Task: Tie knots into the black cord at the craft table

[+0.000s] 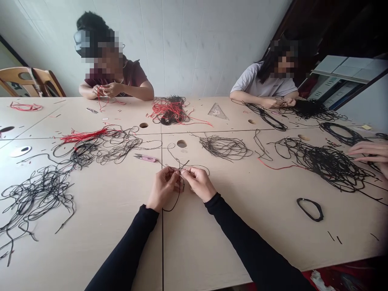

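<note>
My left hand and my right hand meet over the middle of the pale wooden table, both in black sleeves. Each hand pinches the same thin black cord. The cord loops out beyond my fingers toward the far side, and one strand hangs down in a curve below my left hand. Small pink snips lie on the table just beyond and left of my left hand.
Tangles of black cord lie at left, centre and right. Red cords and a red-black pile sit farther back. A finished black loop lies right. Two people work across the table; another person's hand enters at right.
</note>
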Tool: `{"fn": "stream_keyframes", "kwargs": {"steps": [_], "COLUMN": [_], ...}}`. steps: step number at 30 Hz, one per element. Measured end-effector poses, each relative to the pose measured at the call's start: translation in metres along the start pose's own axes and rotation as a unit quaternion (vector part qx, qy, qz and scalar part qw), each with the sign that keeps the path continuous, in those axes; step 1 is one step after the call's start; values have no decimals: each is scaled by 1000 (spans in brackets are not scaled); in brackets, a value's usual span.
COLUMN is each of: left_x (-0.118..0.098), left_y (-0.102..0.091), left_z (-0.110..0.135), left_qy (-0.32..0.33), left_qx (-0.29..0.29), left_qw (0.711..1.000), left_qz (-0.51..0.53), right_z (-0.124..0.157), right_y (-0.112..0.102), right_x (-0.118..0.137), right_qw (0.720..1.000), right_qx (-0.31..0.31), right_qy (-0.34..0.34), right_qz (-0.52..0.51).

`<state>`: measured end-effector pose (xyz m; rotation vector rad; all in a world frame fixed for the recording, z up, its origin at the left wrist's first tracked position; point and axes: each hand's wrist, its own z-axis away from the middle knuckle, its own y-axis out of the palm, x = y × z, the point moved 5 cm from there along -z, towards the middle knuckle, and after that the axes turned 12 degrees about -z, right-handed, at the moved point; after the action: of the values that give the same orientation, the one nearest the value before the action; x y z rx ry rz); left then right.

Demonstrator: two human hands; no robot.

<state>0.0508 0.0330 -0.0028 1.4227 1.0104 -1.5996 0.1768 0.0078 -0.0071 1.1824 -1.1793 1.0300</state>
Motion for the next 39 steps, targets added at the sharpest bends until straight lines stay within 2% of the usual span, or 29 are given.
{"fn": "stream_keyframes", "kwargs": {"steps": [4,7,10,13,17,24,29,33,39], "left_x": [-2,-1,-1,0,1,0,-5,-7,-2], "left_y": [1,2,2,1,-2,-6,-5,-5,-5], "left_z": [0,1,2,3,3,2,3,3,2], "left_qy": [19,10,-10,-20,-36,-47,-72,-68,-64], "left_qx": [-12,-14,-18,-28,-35,-52,-6,4,-16], "left_qw": [1000,1000,1000,999,998,997,997,997,998], "left_qz": [9,-4,-21,-33,-34,-27,29,45,24], "right_z": [1,1,-1,-1,0,0,0,0,1], "right_y": [0,-1,-1,0,0,-1,-5,-6,-3], "right_x": [-7,-10,-9,-4,0,1,1,-2,-1], "right_qw": [993,989,993,999,999,996,1000,1000,999], "right_qx": [-4,-15,-2,8,-9,-18,5,4,22], "right_qy": [83,109,87,27,-14,-14,-3,13,-1], "right_qz": [-82,-103,-79,-21,50,83,30,10,28]}}
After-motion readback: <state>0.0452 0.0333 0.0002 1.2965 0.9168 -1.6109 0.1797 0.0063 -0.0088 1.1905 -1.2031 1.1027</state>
